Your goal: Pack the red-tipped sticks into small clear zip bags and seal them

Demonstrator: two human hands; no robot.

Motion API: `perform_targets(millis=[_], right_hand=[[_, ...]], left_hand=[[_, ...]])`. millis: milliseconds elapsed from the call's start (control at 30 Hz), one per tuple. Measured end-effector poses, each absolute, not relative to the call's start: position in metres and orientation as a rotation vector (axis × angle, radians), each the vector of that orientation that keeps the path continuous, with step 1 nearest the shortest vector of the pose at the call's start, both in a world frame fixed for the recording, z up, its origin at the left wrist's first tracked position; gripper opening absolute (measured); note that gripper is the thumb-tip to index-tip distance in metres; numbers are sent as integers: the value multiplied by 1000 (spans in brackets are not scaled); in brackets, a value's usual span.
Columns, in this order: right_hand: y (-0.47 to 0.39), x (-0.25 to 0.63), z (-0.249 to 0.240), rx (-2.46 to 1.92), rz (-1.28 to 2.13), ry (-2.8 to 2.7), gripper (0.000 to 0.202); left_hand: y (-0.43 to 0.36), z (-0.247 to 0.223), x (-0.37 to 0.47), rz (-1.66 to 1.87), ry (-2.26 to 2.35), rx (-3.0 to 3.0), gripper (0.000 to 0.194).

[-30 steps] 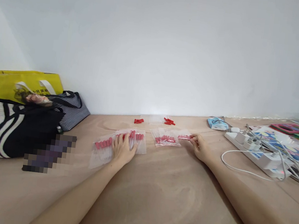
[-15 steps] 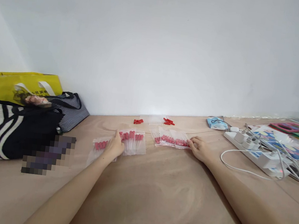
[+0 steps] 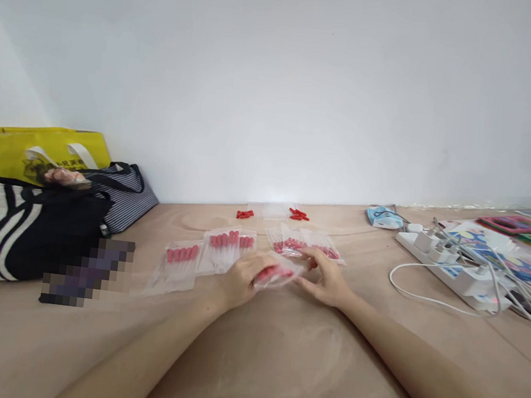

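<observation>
In the middle of the wooden table (image 3: pixel 274 368), my left hand (image 3: pixel 243 280) grips a clear bag (image 3: pixel 278 273) with red-tipped sticks in it. My right hand (image 3: pixel 326 281) is at the right end of this bag, thumb and fingers apart; whether it touches the bag is unclear. Left of my left hand lie a clear bag of red-tipped sticks (image 3: pixel 180 265) and overlapping similar bags (image 3: pixel 225 249). Behind my hands is another overlapping group of bags (image 3: pixel 301 243). Small red pieces lie in two piles farther back, a left pile (image 3: pixel 245 214) and a right pile (image 3: pixel 299 215).
A black bag with white stripes (image 3: pixel 38 236), a striped bag (image 3: pixel 133 208) and a yellow bag (image 3: pixel 5 144) stand at the left. A white power strip (image 3: pixel 450 273) with cables, a blue packet (image 3: pixel 383 218) and coloured frames (image 3: pixel 514 224) are at the right.
My left hand has moved right from the left bags, now with a bag in its grip. My right hand has left the right end of the back bags and come left and nearer.
</observation>
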State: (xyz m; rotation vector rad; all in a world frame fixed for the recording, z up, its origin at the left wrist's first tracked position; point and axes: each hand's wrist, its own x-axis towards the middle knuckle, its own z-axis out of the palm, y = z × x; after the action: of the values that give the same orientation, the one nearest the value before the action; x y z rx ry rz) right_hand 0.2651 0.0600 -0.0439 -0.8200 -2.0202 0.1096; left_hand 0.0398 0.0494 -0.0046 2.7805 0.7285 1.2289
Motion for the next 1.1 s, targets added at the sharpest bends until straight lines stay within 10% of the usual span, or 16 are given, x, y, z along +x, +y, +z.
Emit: perform_targets(millis=[333, 1100], right_hand=[[45, 240, -41, -504, -226, -2363, 14], [56, 247, -45, -660, -598, -2364, 30]], left_hand=[[62, -28, 29, 951, 693, 2791, 19], [50, -30, 0, 1061, 777, 3357, 24]])
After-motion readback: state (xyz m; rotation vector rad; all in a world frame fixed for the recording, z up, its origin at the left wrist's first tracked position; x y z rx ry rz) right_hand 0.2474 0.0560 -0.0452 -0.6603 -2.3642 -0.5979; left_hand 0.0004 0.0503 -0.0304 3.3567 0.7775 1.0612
